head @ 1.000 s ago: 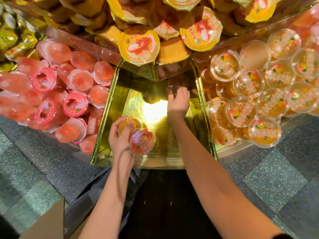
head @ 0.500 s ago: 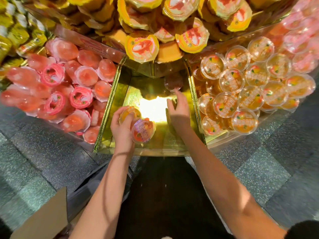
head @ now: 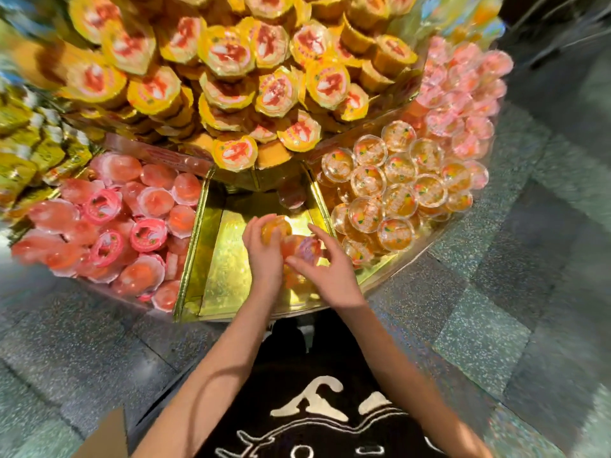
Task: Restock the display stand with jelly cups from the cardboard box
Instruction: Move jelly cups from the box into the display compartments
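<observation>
While the person leans over the display stand (head: 195, 252), both hands meet above its gold middle compartment (head: 228, 259), toward the front edge. The left hand (head: 264, 256) curls around an orange jelly cup (head: 276, 228). A second cup (head: 305, 249) with a pinkish lid sits against it, pinched between the thumb and forefinger of the right hand (head: 327, 276). One lone cup (head: 292, 196) lies at the compartment's back. Pink cups (head: 109, 233) fill the section to the left and clear orange cups (head: 390, 193) the one to the right, with yellow-lidded cups (head: 231, 61) piled above. A corner of the cardboard box (head: 105, 438) shows at lower left.
</observation>
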Available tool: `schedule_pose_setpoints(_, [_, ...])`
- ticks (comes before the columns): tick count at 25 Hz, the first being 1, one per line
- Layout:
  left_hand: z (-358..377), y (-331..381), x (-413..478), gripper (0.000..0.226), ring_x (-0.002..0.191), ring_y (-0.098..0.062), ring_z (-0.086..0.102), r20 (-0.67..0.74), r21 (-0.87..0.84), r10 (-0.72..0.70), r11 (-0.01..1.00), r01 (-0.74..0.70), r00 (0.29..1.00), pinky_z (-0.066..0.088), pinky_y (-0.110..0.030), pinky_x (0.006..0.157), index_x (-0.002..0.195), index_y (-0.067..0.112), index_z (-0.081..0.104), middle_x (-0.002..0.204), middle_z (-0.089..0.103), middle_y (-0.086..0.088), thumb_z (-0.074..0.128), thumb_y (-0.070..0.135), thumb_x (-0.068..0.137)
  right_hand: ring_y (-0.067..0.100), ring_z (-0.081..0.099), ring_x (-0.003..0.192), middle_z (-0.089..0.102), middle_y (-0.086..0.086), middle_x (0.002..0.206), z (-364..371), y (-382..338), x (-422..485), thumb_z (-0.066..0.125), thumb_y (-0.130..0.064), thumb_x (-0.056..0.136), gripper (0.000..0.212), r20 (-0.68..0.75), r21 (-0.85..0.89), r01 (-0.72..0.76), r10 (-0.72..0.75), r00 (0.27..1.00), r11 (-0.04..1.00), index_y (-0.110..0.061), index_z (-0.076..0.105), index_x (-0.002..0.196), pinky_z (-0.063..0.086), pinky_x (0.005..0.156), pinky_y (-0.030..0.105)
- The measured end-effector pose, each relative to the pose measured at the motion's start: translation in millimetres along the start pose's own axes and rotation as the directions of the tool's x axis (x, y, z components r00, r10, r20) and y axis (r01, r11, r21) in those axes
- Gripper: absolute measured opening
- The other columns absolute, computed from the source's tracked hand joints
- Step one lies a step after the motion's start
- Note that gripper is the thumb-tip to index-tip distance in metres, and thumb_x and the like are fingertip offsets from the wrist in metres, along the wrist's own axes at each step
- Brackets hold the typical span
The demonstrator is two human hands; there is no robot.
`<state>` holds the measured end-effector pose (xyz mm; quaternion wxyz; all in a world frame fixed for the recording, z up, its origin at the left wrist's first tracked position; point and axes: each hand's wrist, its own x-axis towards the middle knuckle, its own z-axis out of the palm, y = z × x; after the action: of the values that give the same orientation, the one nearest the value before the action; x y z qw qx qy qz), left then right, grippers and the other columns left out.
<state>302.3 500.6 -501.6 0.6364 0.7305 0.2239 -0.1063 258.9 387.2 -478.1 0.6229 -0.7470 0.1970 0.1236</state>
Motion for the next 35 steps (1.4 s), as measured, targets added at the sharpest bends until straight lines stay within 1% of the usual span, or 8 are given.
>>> schedule_pose_setpoints(5, [14, 24, -4, 0.025, 0.108, -0.027, 0.06, 0.099, -0.042, 0.001, 0.999, 0.003, 0.995, 0.06, -0.044, 0.071, 0.123, 0.039, 0.053, 0.131, 0.048, -0.001, 0.043, 0.027, 0.103, 0.004, 0.044, 0.12, 0.045, -0.005, 0.135, -43, -15, 2, 0.078, -0.02, 0.081, 0.071, -0.09, 0.051, 0.006, -0.002, 0.996, 0.999, -0.025, 0.045, 0.143, 0.034, 0.083, -0.005])
schedule_pose_setpoints(8, [14, 23, -7, 0.029, 0.096, -0.031, 0.067, 0.078, -0.049, 0.059, 0.997, -0.056, 0.995, 0.059, -0.038, 0.067, 0.132, 0.037, 0.044, 0.128, 0.051, -0.001, 0.034, 0.028, 0.107, 0.006, 0.051, 0.115, 0.049, -0.011, 0.127, -83, -22, 0, 0.076, -0.018, 0.083, 0.066, -0.084, 0.085, 0.01, -0.003, 0.996, 0.996, -0.027, 0.044, 0.141, 0.045, 0.097, 0.017])
schedule_pose_setpoints(12, [32, 27, -17, 0.039, 0.096, -0.033, 0.07, 0.111, -0.046, 0.0, 0.999, 0.005, 0.994, 0.054, -0.02, 0.063, 0.132, 0.035, 0.046, 0.133, 0.05, -0.007, 0.06, 0.023, 0.097, 0.014, 0.046, 0.124, 0.047, -0.005, 0.135, -142, -20, 2, 0.073, -0.021, 0.086, 0.061, -0.087, -0.022, 0.004, -0.006, 0.996, 1.0, -0.025, 0.046, 0.14, 0.041, 0.104, 0.031])
schedule_pose_setpoints(18, [71, 29, -51, 0.063, 0.061, 0.013, 0.063, 0.12, -0.019, -0.042, 0.999, 0.045, 0.992, 0.051, -0.011, 0.054, 0.143, 0.019, 0.037, 0.103, 0.046, 0.015, 0.064, -0.001, 0.09, 0.018, 0.042, 0.128, 0.042, 0.004, 0.144, -216, -5, 15, 0.072, -0.023, 0.086, 0.06, -0.149, -0.111, 0.03, -0.046, 0.988, 0.993, -0.027, 0.046, 0.14, 0.036, 0.103, 0.032])
schedule_pose_setpoints(25, [103, -21, -78, 0.056, 0.093, -0.029, 0.071, -0.033, -0.031, -0.138, 0.99, 0.137, 0.99, 0.06, -0.037, 0.074, 0.128, 0.036, 0.044, 0.132, 0.051, -0.005, 0.076, 0.021, 0.084, 0.019, 0.047, 0.128, 0.05, 0.007, 0.141, -268, 5, 35, 0.073, -0.019, 0.086, 0.061, -0.196, -0.108, 0.053, -0.074, 0.978, 0.993, -0.017, 0.047, 0.141, 0.037, 0.109, 0.032])
schedule_pose_setpoints(29, [128, -37, -86, 0.059, 0.116, -0.022, 0.057, 0.014, -0.006, -0.109, 0.994, 0.109, 0.994, 0.052, -0.048, 0.095, 0.122, 0.048, 0.042, 0.136, 0.045, 0.003, 0.08, 0.035, 0.079, 0.017, 0.05, 0.114, 0.056, 0.006, 0.129, -277, 16, 33, 0.078, -0.04, 0.077, 0.068, -0.168, -0.124, 0.031, -0.052, 0.984, 0.992, -0.027, 0.049, 0.138, 0.039, 0.108, 0.041])
schedule_pose_setpoints(32, [141, -43, -85, 0.062, 0.104, -0.001, 0.057, 0.046, -0.068, -0.138, 0.988, 0.141, 0.989, 0.056, -0.023, 0.083, 0.133, 0.037, 0.037, 0.135, 0.046, -0.001, 0.074, 0.022, 0.085, 0.019, 0.049, 0.127, 0.053, 0.006, 0.14, -285, 23, 30, 0.078, -0.032, 0.079, 0.068, -0.163, -0.138, 0.031, -0.054, 0.985, 0.99, -0.021, 0.05, 0.14, 0.037, 0.113, 0.047])
schedule_pose_setpoints(35, [152, -46, -84, 0.066, 0.098, 0.007, 0.051, 0.047, -0.067, -0.136, 0.988, 0.139, 0.99, 0.047, -0.004, 0.067, 0.139, 0.028, 0.032, 0.121, 0.047, 0.015, 0.071, 0.013, 0.088, 0.02, 0.051, 0.129, 0.052, 0.0, 0.141, -290, 27, 28, 0.076, -0.044, 0.072, 0.065, -0.168, -0.108, 0.028, -0.046, 0.985, 0.994, -0.04, 0.052, 0.132, 0.04, 0.11, 0.049])
